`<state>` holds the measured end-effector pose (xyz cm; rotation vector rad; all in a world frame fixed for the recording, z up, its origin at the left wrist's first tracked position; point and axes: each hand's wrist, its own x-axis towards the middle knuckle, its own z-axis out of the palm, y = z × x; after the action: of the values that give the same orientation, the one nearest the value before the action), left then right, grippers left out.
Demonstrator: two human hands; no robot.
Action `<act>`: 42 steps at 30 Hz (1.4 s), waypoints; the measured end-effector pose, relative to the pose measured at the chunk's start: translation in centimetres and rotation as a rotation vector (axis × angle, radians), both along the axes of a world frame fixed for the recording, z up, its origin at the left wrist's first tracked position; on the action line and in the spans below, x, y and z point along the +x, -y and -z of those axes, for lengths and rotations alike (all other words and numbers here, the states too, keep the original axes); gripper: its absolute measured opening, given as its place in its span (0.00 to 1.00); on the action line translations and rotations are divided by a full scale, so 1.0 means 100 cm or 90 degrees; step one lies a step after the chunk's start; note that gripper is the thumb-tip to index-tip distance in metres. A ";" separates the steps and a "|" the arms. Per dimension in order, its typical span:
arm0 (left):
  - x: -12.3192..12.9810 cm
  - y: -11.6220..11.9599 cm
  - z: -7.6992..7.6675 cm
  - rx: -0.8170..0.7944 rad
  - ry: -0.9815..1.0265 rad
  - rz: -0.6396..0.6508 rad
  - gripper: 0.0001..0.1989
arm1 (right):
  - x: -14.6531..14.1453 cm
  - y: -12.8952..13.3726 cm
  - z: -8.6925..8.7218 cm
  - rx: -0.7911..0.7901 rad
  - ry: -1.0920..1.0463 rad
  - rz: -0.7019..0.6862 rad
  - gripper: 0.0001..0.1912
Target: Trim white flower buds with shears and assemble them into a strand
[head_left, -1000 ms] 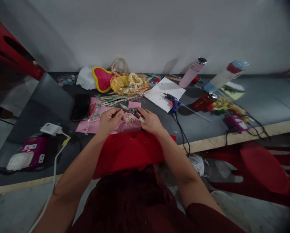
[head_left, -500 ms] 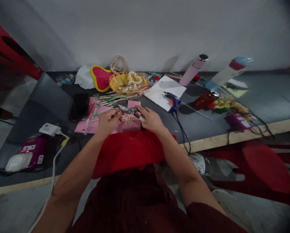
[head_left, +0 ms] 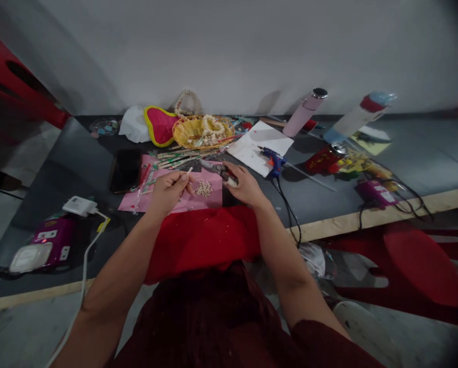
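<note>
My left hand (head_left: 170, 191) is closed in a pinch on a thin pale stick (head_left: 189, 170), whose end pokes up past the thumb. Wrapped round the handles of pruning shears (head_left: 214, 168), my right hand (head_left: 246, 186) is closed. The blades point left and are apart from the stick. Between and below the two hands, a small heap of short pale pieces (head_left: 204, 189) lies on pink paper (head_left: 180, 205). Several longer sticks (head_left: 183, 156) with green marks lie just behind the paper.
Behind the sticks is a yellow woven basket (head_left: 181, 134) holding a beaded string. A glue gun (head_left: 275, 160) rests by a white sheet (head_left: 252, 148). Right stand a pink flask (head_left: 303, 113) and a red can (head_left: 324, 157). Left lies a phone (head_left: 126, 170).
The shears have moved right, away from my left hand, with my right hand still round them. The stick's end now shows above my left fingers.
</note>
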<state>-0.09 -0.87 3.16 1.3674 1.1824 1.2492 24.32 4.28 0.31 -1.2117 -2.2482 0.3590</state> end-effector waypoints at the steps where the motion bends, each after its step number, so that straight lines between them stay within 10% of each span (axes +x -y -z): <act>1: 0.000 0.000 -0.001 0.004 -0.017 -0.006 0.11 | 0.003 -0.001 0.000 -0.006 0.007 0.061 0.33; 7: 0.008 0.002 -0.001 0.011 -0.094 -0.038 0.11 | 0.015 -0.003 -0.002 -0.080 0.120 0.337 0.33; 15: 0.012 0.003 0.010 0.100 -0.322 -0.043 0.11 | 0.016 -0.002 -0.004 -0.059 0.152 0.395 0.25; 19: 0.014 0.006 0.013 0.153 -0.456 -0.039 0.12 | -0.002 0.005 -0.010 0.004 -0.095 0.244 0.18; 26: 0.014 0.006 0.018 0.218 -0.590 0.002 0.11 | -0.043 0.030 -0.013 -0.304 -0.274 -0.150 0.27; 42: 0.017 0.010 0.017 0.217 -0.425 -0.031 0.11 | -0.051 0.036 -0.006 -0.554 -0.616 -0.225 0.23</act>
<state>1.64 -1.87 1.45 2.1260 1.4919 1.0860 19.26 0.69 0.92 -0.6808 -1.3978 1.7542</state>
